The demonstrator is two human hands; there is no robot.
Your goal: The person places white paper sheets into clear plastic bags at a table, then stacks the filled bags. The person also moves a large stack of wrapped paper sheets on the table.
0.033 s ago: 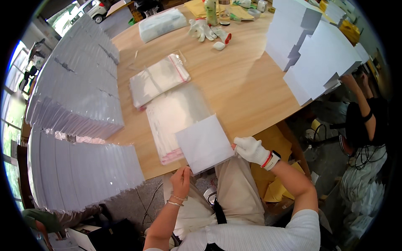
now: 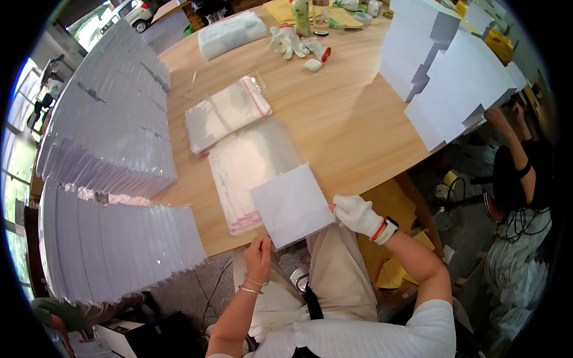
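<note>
A square white sheet stack (image 2: 292, 206) lies at the table's near edge, its lower side reaching over my lap; a thin clear plastic edge shows along its bottom. My bare left hand (image 2: 258, 256) is closed in a pinch at its lower left corner. At its right side, my right hand (image 2: 357, 216), in a white knit glove, is closed on the edge, fingertips showing. Beneath and beyond it lies a pile of clear plastic bags (image 2: 253, 164) with pinkish seal strips. Another bundle of clear bags (image 2: 227, 113), held by a band, sits farther back.
Tall wrapped white stacks (image 2: 113, 113) line the left, with a lower row (image 2: 119, 244) nearer me. White paper piles (image 2: 459, 83) stand at the right, beside another person's arm (image 2: 513, 137). Spare gloves (image 2: 289, 43), a plastic-wrapped pack (image 2: 231, 36) and a green bottle (image 2: 301, 18) are at the back.
</note>
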